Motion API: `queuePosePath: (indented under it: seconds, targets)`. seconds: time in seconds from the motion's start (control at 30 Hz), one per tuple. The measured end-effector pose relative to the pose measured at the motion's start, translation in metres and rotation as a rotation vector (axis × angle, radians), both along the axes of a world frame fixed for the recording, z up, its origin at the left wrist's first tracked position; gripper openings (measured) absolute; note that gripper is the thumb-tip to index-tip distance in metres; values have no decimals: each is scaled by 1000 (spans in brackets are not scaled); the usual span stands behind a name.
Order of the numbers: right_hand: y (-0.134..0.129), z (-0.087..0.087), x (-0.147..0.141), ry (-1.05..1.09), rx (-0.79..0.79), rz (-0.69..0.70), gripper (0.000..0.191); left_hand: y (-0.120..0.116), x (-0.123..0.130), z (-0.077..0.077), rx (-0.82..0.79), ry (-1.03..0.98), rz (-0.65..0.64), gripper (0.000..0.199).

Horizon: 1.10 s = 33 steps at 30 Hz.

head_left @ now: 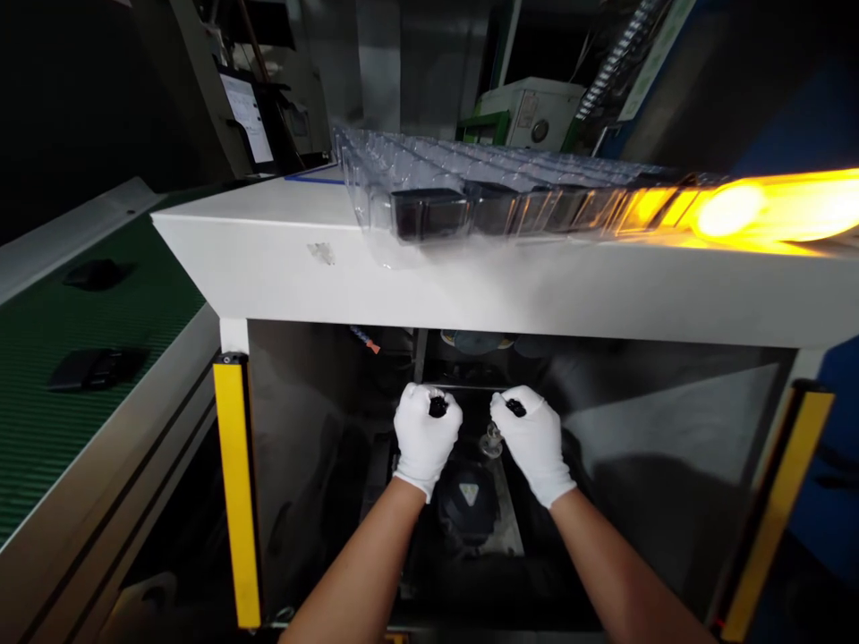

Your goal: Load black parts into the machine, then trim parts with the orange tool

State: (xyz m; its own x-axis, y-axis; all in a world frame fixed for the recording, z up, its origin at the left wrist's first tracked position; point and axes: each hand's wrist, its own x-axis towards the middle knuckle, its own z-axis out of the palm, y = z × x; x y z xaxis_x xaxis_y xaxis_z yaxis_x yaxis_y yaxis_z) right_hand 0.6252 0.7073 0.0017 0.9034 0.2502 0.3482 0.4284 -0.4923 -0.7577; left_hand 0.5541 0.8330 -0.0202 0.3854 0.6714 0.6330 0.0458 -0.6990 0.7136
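Both my hands wear white gloves and reach into the dark bay of a machine. My left hand (428, 436) has its fingers curled round a small black thing (438, 407). To its right, my right hand (535, 438) is closed on another small black thing (515, 408). The two hands are a little apart. Just below my right hand's fingertips is a shiny round metal fitting (492, 443). Beneath the hands sits a dark round part (470, 505) with a pale triangle mark. What lies inside the fingers is mostly hidden.
Above the bay, a white ledge (295, 259) carries clear plastic trays (429, 215) with dark parts. Yellow posts (236, 492) flank the opening. On the left, a green conveyor (40, 429) bears black parts (87, 368). A bright yellow light (758, 210) glows at right.
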Motion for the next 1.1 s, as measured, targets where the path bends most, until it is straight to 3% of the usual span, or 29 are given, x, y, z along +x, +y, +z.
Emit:
queuePosePath:
  seconds: [0.13,0.3,0.4,0.5,0.57,0.6,0.67,0.77,0.9,1.1]
  targets:
    - [0,-4,-1,-32,2,-62,23,-1,-2,2,-97,18,-28,11]
    - [-7,0,-1,-15,3,0,24,18,-26,5,-532,6,-495,25]
    - [-11,1,1,-18,-4,20,22,34,-39,9,-623,-20,-600,45]
    - [-13,0,2,-36,-13,22,21,37,-41,17,-618,-49,-696,47]
    - [-13,-2,3,-51,-16,18,21,28,-35,21,-409,44,-665,40]
    - [-13,-2,3,-57,-15,14,20,22,-31,21,-277,116,-590,36]
    - [-13,-4,4,-65,-10,4,20,9,-23,19,-66,230,-360,23]
    - [-13,-3,4,-62,-6,10,20,-2,-11,10,53,245,-81,6]
    - [-13,-3,5,-55,-12,21,20,1,-1,0,139,184,-108,10]
    - [-10,-7,4,-106,-33,-45,20,3,-1,-4,123,158,-115,9]
